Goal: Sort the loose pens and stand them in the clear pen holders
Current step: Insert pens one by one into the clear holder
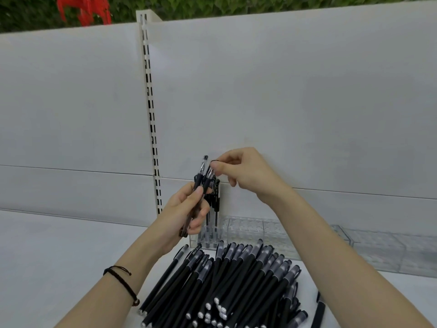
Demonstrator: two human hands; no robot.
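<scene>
Gripping slim clear-barrelled pens (201,178) in left hand (183,215); right hand (244,174) pinches one.

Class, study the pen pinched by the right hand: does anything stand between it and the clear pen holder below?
Nothing visible blocks it. The right hand pinches the pen by its top, the left hand grips the bundle, and the clear pen holder sits just below; standing pens occupy only its left end.
</scene>
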